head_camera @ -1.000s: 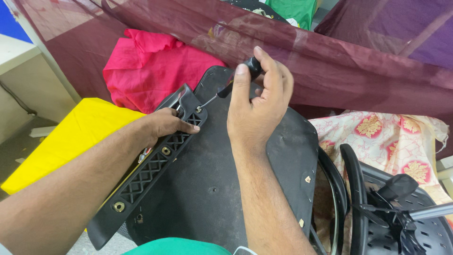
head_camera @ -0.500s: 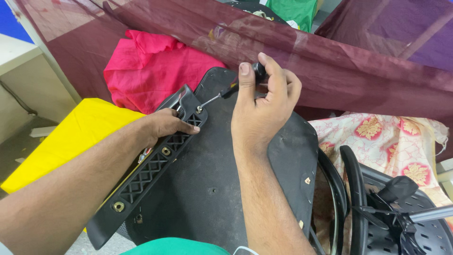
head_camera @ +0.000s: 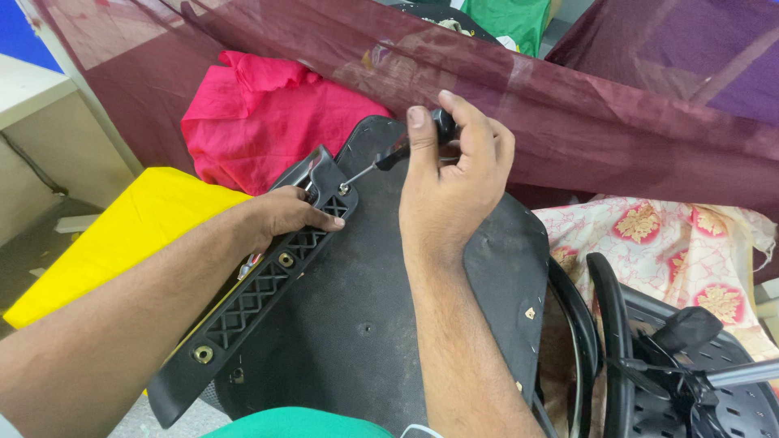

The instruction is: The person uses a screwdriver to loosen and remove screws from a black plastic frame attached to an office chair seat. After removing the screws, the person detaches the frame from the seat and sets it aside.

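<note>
The right hand (head_camera: 450, 191) is closed around the black handle of a screwdriver (head_camera: 402, 154). The thin metal tip points down and left into a screw (head_camera: 344, 190) at the far end of a long black plastic bracket (head_camera: 260, 288). The bracket has a criss-cross pattern and lies along the left side of a big black seat bottom (head_camera: 365, 324), which is turned upside down in the middle of the scene.

The left hand (head_camera: 284, 215) rests flat on the bracket, just near the screw, with its fingers curled over the edge. It presses down and grips nothing else.

A moment ago the right hand's thumb lay lower on the handle and the fingers sat a little differently. Now the thumb stands up straight and the fingers are wrapped further round. So the hand has rolled the handle, and the screw is being turned. The tip has stayed on the same screw, and the left hand has not moved.

Two more brass-coloured screws (head_camera: 285, 259) show lower on the bracket, nearer the person.

Far behind lies a dark red cloth (head_camera: 568, 89), with a pink cloth (head_camera: 260, 113) at the left. A yellow cloth (head_camera: 122, 235) lies on the left side. A flowery cloth (head_camera: 673, 235) and a black chair part (head_camera: 690, 365) are on the right.
</note>
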